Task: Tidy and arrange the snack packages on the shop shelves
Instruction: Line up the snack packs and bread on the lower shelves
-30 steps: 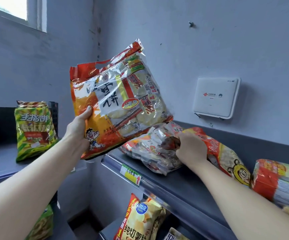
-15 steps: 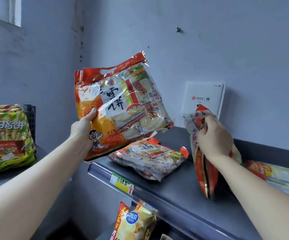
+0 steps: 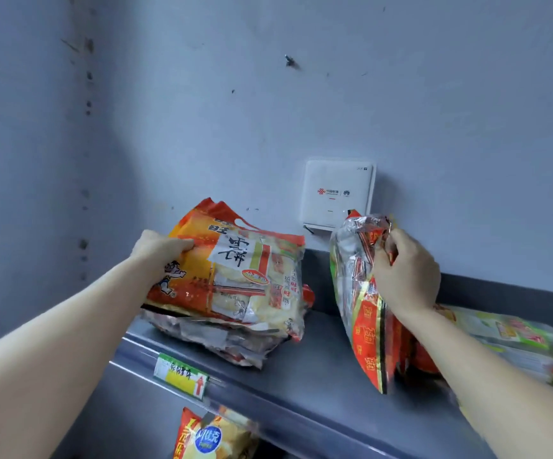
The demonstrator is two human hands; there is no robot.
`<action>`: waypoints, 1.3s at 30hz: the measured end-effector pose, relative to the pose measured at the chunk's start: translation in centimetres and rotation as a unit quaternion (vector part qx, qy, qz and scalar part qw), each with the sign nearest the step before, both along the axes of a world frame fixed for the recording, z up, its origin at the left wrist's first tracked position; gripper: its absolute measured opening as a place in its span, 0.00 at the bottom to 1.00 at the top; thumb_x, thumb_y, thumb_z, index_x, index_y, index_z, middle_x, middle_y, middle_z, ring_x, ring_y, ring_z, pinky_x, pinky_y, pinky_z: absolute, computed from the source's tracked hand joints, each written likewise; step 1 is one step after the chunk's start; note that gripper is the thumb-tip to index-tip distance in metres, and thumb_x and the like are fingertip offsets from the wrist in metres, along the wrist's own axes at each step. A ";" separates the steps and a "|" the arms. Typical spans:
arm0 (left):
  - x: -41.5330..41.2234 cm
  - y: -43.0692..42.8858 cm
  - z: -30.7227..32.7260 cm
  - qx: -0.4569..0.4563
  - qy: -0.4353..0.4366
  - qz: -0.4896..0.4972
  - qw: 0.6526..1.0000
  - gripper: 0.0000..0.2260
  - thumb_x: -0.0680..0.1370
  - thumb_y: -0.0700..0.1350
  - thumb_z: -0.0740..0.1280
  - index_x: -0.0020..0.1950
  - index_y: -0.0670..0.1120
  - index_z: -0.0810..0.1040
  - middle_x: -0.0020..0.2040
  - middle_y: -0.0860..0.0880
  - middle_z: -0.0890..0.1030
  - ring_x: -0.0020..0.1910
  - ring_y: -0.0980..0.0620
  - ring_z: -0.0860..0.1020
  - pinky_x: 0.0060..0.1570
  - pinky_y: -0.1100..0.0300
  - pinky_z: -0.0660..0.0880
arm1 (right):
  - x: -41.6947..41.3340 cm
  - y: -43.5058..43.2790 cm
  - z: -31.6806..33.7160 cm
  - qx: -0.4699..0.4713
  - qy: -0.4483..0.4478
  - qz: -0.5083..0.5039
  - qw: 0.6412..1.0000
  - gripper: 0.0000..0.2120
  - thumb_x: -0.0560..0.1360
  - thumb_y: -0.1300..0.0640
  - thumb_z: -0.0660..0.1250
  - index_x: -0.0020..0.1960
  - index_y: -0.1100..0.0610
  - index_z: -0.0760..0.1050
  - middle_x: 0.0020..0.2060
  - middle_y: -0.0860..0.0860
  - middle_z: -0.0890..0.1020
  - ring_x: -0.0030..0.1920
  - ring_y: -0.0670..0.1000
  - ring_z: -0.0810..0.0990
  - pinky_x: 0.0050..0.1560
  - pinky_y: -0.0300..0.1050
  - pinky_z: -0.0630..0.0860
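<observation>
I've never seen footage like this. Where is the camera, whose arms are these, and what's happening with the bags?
No machine here: these are a person's bare arms, filmed by one wide-angle camera worn on their head, looking forward and down. The left hand grips the edge of an orange rice-cracker bag lying on top of another bag on the grey shelf. The right hand pinches the crumpled top of a red and silver bag, holding it upright on the same shelf. Further right lie flat packs, a white box hangs on the wall, and a chip bag shows below.
</observation>
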State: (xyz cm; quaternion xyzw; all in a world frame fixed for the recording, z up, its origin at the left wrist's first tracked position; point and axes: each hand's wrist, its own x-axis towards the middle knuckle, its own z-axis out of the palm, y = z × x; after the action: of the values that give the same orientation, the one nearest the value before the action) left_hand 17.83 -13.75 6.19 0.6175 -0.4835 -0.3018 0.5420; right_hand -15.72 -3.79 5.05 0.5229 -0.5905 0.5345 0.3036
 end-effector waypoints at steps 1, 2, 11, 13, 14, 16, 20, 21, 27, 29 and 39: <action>-0.2 -0.2 0.0 -0.001 -0.057 0.012 0.998 0.24 0.72 0.49 0.74 0.61 0.37 0.71 0.59 0.39 0.77 0.50 0.41 0.76 0.46 0.53 0.74 | -0.1 0.0 -0.1 -0.010 0.013 -0.001 1.000 0.15 0.73 0.63 0.65 0.35 0.56 0.60 0.28 0.47 0.65 0.29 0.55 0.64 0.27 0.43 0.54; -0.4 -0.5 0.0 -0.006 -0.115 0.018 0.993 0.27 0.73 0.51 0.72 0.65 0.38 0.70 0.61 0.39 0.76 0.55 0.40 0.75 0.51 0.52 0.73 | -0.1 0.0 -0.2 -0.024 0.032 -0.001 0.999 0.15 0.73 0.63 0.65 0.35 0.56 0.60 0.28 0.48 0.66 0.29 0.55 0.65 0.27 0.42 0.54; -6.9 2.8 1.8 -0.165 -0.239 -0.106 0.951 0.26 0.77 0.67 0.56 0.49 0.45 0.77 0.49 0.44 0.81 0.46 0.43 0.78 0.46 0.52 0.71 | 4.7 0.1 -1.3 -0.112 0.412 0.011 0.904 0.11 0.65 0.64 0.68 0.39 0.54 0.67 0.31 0.51 0.72 0.31 0.54 0.73 0.26 0.45 0.66; -8.4 4.0 2.2 -0.108 -0.120 -0.219 0.962 0.33 0.72 0.72 0.56 0.53 0.43 0.76 0.50 0.43 0.81 0.43 0.43 0.79 0.46 0.51 0.76 | 5.9 0.1 -2.7 -0.104 0.468 0.047 0.876 0.07 0.67 0.63 0.68 0.37 0.54 0.71 0.31 0.51 0.72 0.31 0.54 0.73 0.26 0.47 0.69; -9.0 4.1 2.0 -0.086 -0.128 -0.248 0.956 0.35 0.70 0.73 0.60 0.59 0.43 0.75 0.53 0.44 0.80 0.44 0.44 0.80 0.47 0.51 0.77 | 6.2 0.1 -3.3 -0.091 0.476 0.071 0.872 0.06 0.68 0.61 0.68 0.36 0.55 0.72 0.31 0.51 0.73 0.32 0.53 0.73 0.26 0.47 0.69; -9.7 4.1 1.5 -0.070 -0.203 -0.250 0.944 0.36 0.69 0.65 0.70 0.69 0.45 0.70 0.58 0.46 0.78 0.51 0.47 0.79 0.51 0.52 0.76 | 6.2 0.4 -3.9 -0.053 0.442 0.137 0.885 0.07 0.71 0.56 0.66 0.35 0.55 0.72 0.31 0.51 0.73 0.32 0.52 0.72 0.28 0.45 0.68; -10.3 4.0 1.1 -0.077 -0.233 -0.251 0.936 0.30 0.72 0.49 0.74 0.72 0.45 0.69 0.64 0.45 0.75 0.55 0.46 0.77 0.52 0.55 0.75 | 4.5 0.2 -2.6 0.022 0.191 0.165 0.967 0.13 0.75 0.53 0.57 0.32 0.53 0.69 0.27 0.46 0.71 0.29 0.47 0.70 0.28 0.42 0.66; -10.3 4.0 1.0 -0.078 -0.234 -0.256 0.935 0.30 0.73 0.48 0.73 0.72 0.45 0.68 0.66 0.45 0.74 0.53 0.47 0.77 0.49 0.57 0.75 | 3.5 -0.2 -2.3 0.060 0.134 0.126 0.981 0.12 0.75 0.53 0.58 0.34 0.53 0.70 0.28 0.45 0.73 0.31 0.46 0.71 0.29 0.41 0.67; -10.4 4.1 0.7 -0.082 -0.215 -0.264 0.937 0.29 0.73 0.45 0.73 0.72 0.43 0.68 0.67 0.43 0.74 0.58 0.39 0.77 0.59 0.49 0.75 | 0.3 -1.7 -2.8 0.387 0.049 0.078 0.918 0.29 0.69 0.48 0.66 0.69 0.47 0.66 0.65 0.47 0.70 0.67 0.51 0.68 0.64 0.51 0.70; -10.6 4.0 0.6 -0.086 -0.205 -0.264 0.938 0.29 0.74 0.44 0.73 0.73 0.42 0.68 0.68 0.43 0.73 0.62 0.40 0.75 0.59 0.53 0.72 | 0.5 -1.8 -2.8 0.363 0.100 0.005 0.926 0.26 0.72 0.47 0.64 0.69 0.45 0.66 0.61 0.49 0.74 0.64 0.54 0.72 0.58 0.51 0.74; -12.9 2.0 -0.3 -0.092 -0.209 -0.267 0.936 0.25 0.73 0.45 0.74 0.67 0.44 0.73 0.55 0.45 0.81 0.46 0.48 0.78 0.46 0.57 0.74 | -3.1 0.1 0.9 0.040 -0.140 -0.050 0.988 0.08 0.76 0.54 0.64 0.42 0.57 0.76 0.38 0.57 0.80 0.40 0.60 0.74 0.37 0.46 0.64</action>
State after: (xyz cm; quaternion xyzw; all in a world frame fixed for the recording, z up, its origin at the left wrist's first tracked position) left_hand 4.89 -11.79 5.92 0.4622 -0.7587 -0.2532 0.3829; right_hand -18.80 -3.70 5.94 0.4249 -0.6734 0.5623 0.2232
